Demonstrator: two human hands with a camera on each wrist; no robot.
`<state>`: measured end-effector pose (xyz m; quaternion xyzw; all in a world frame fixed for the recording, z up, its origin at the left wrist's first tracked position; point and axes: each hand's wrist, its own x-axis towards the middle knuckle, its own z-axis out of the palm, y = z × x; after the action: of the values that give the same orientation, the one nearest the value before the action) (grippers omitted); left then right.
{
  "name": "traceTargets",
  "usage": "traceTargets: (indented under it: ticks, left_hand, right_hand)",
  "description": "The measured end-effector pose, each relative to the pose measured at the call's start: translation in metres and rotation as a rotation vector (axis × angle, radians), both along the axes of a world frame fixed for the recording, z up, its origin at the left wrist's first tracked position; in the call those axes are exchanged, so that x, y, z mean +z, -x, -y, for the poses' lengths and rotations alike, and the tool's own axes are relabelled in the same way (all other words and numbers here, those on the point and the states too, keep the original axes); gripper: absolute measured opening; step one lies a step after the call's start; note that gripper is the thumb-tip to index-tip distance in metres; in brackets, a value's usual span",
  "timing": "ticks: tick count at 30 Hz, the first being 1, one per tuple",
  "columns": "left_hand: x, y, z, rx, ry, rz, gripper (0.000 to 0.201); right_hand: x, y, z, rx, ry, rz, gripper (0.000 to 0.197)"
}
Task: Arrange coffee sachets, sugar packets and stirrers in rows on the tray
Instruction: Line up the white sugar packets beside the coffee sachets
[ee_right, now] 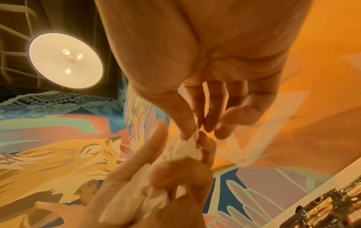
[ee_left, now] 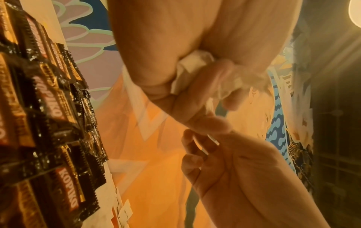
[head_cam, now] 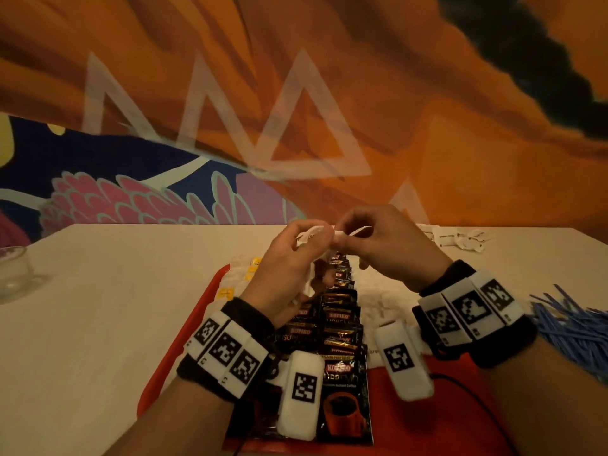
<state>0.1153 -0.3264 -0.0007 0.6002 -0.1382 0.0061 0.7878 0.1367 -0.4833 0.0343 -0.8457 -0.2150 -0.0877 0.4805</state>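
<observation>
Both hands are raised over the red tray [head_cam: 184, 327]. My left hand [head_cam: 314, 241] grips a bunch of white sugar packets [ee_left: 192, 67], fingers curled round them. My right hand [head_cam: 343, 233] pinches one white packet [ee_right: 192, 139] at the top of that bunch between thumb and fingertips. Black coffee sachets [head_cam: 340, 320] lie in overlapping rows down the tray's middle. White and yellow packets [head_cam: 232, 286] line the tray's left side, and more white packets [head_cam: 385, 292] lie to the right of the coffee.
A heap of blue stirrers [head_cam: 572, 330] lies on the table right of the tray. Loose white packets [head_cam: 457, 240] are scattered at the back right. A glass cup [head_cam: 13, 271] stands at the far left. A painted wall rises behind the table.
</observation>
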Motion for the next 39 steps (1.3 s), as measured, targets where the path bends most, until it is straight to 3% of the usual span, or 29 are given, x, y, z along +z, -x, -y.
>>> traceTargets:
  ticks: [7, 11, 15, 17, 19, 21, 24, 30, 34, 39]
  left_hand:
    - [-0.004, -0.004, 0.002, 0.114, -0.040, 0.067, 0.026]
    - [-0.005, -0.007, 0.002, 0.111, 0.014, 0.057, 0.039]
    - [-0.006, -0.012, -0.003, 0.131, 0.073, 0.067, 0.013]
    - [-0.006, -0.014, -0.005, 0.191, 0.057, 0.067, 0.014]
    - [-0.004, -0.012, -0.006, 0.248, -0.055, 0.094, 0.024]
    - [-0.004, -0.007, -0.004, 0.255, -0.282, 0.183, 0.038]
    - [-0.003, -0.002, 0.000, 0.256, -0.446, 0.267, 0.019]
    - [-0.005, -0.009, -0.005, 0.220, -0.168, 0.134, 0.018]
    - [-0.004, -0.009, -0.006, 0.156, -0.017, 0.078, 0.022]
    - [-0.002, -0.009, -0.006, 0.174, 0.020, 0.056, 0.021]
  right_hand:
    - [-0.001, 0.002, 0.004, -0.020, -0.134, 0.007, 0.007]
    - [-0.001, 0.004, 0.004, -0.026, -0.234, 0.004, 0.008]
    - [0.003, 0.000, 0.012, -0.047, -0.314, 0.000, 0.011]
    - [0.004, 0.000, 0.017, -0.017, -0.240, -0.029, 0.012]
    - [0.004, -0.001, 0.021, 0.033, -0.113, -0.066, 0.011]
    - [0.003, 0.000, 0.021, 0.082, 0.001, -0.087, 0.008]
    - [0.001, 0.000, 0.018, 0.101, 0.052, -0.053, 0.006]
    - [-0.006, -0.001, 0.010, 0.077, -0.218, 0.011, 0.014]
    - [-0.013, 0.000, 0.003, 0.147, -0.168, -0.121, 0.035]
    - [-0.010, -0.003, 0.006, 0.079, -0.323, -0.078, 0.008]
